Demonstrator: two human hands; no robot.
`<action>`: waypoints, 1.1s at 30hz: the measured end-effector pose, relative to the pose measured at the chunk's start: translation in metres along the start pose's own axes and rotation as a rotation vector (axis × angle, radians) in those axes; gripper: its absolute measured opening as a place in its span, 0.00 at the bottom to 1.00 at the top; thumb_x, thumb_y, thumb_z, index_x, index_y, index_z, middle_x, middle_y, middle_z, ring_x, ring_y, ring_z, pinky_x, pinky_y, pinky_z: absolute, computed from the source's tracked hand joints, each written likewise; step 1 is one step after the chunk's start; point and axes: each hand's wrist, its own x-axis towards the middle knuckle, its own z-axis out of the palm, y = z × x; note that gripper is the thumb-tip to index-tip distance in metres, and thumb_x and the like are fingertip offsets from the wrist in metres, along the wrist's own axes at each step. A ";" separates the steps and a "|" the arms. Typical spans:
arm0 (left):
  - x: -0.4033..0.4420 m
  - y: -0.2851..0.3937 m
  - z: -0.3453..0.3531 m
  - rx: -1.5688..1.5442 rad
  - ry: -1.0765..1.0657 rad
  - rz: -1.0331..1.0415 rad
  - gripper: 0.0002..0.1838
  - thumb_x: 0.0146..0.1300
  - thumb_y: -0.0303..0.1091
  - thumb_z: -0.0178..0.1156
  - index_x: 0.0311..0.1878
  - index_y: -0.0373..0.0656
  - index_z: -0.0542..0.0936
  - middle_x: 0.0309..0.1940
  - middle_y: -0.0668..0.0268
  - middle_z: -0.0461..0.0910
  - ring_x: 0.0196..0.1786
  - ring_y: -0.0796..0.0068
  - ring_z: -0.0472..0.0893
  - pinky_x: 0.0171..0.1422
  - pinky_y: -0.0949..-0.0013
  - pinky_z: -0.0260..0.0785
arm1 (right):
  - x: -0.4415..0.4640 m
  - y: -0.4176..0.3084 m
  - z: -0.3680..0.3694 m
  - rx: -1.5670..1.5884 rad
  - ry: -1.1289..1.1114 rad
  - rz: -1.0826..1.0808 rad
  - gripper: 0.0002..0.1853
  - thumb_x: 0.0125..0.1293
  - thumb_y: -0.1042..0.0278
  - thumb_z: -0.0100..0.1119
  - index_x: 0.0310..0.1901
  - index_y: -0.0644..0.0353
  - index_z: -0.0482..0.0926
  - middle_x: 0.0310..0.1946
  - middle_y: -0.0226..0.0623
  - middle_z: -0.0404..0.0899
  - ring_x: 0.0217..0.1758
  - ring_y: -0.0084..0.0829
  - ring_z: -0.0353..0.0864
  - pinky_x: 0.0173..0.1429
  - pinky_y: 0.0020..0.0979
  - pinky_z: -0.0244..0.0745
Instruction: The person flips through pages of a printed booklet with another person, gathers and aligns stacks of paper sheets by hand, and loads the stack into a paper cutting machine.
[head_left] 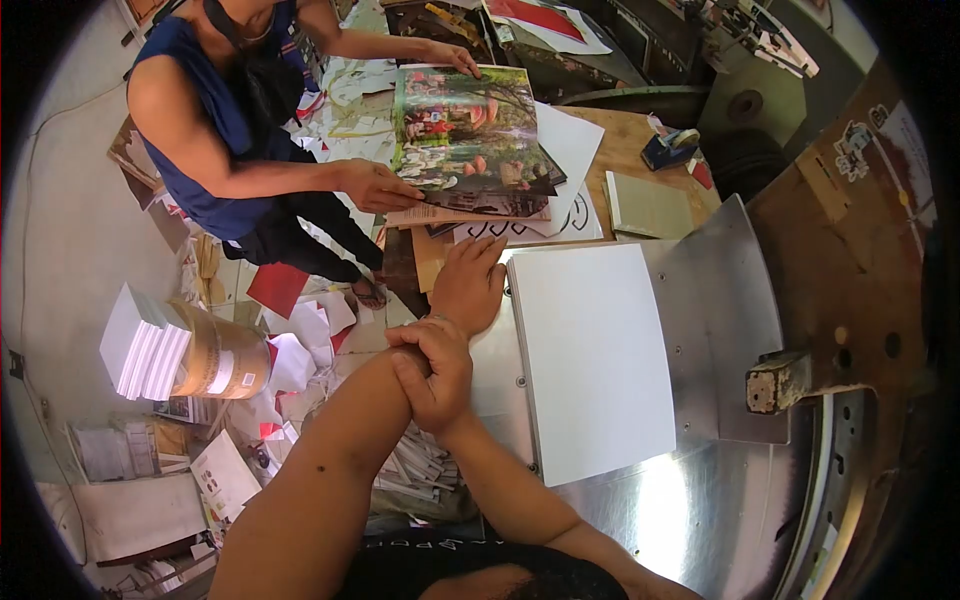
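Note:
My left hand (470,285) lies palm down with its fingers stretched out, at the edge of the metal table (495,345). It holds nothing, and its fingertips are near the papers behind the table. Wrapped round my left forearm, close to the wrist, is my right hand (438,378). Just right of both hands, a neat stack of white paper (595,365) lies flat on the metal surface. Across from me, a person in a blue sleeveless top holds a large colourful printed sheet (465,140) with both hands over a wooden table (625,130).
A tape dispenser (670,148) and a greenish-grey book or board (650,205) lie on the wooden table. At right stands a brown machine body (840,240) with a protruding block (778,383). At left, a paper stack (145,345) tops a brown roll (225,355). Paper scraps litter the floor.

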 end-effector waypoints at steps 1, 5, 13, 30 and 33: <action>-0.001 0.000 0.001 0.007 0.004 0.007 0.25 0.74 0.36 0.57 0.72 0.44 0.78 0.67 0.54 0.80 0.72 0.44 0.73 0.78 0.49 0.66 | -0.001 0.000 0.000 -0.007 0.004 -0.001 0.15 0.66 0.60 0.63 0.47 0.60 0.87 0.41 0.41 0.87 0.50 0.47 0.81 0.62 0.44 0.69; 0.000 -0.002 0.003 0.005 0.001 0.011 0.26 0.74 0.37 0.57 0.73 0.43 0.76 0.66 0.53 0.80 0.72 0.44 0.73 0.78 0.49 0.66 | 0.000 -0.004 -0.003 0.004 -0.009 0.035 0.14 0.66 0.61 0.64 0.46 0.62 0.87 0.40 0.40 0.87 0.51 0.44 0.81 0.65 0.43 0.71; 0.001 0.010 -0.010 -0.016 -0.107 -0.137 0.40 0.76 0.39 0.57 0.87 0.46 0.54 0.67 0.53 0.80 0.73 0.43 0.72 0.79 0.49 0.65 | 0.001 -0.006 -0.003 0.020 -0.009 0.033 0.15 0.67 0.59 0.63 0.46 0.62 0.87 0.40 0.41 0.87 0.51 0.45 0.81 0.64 0.43 0.72; 0.002 0.003 -0.005 0.019 -0.028 0.024 0.33 0.75 0.34 0.57 0.82 0.49 0.66 0.64 0.55 0.81 0.70 0.46 0.73 0.77 0.51 0.66 | 0.002 -0.003 -0.002 0.011 0.002 -0.009 0.15 0.67 0.60 0.63 0.47 0.61 0.87 0.40 0.40 0.87 0.49 0.46 0.81 0.63 0.44 0.70; 0.002 0.003 -0.005 0.023 -0.043 0.007 0.32 0.75 0.35 0.56 0.82 0.49 0.67 0.64 0.55 0.81 0.69 0.46 0.74 0.77 0.50 0.66 | 0.002 -0.003 -0.002 0.009 0.004 -0.013 0.14 0.67 0.60 0.63 0.47 0.61 0.87 0.40 0.40 0.87 0.49 0.46 0.81 0.62 0.44 0.70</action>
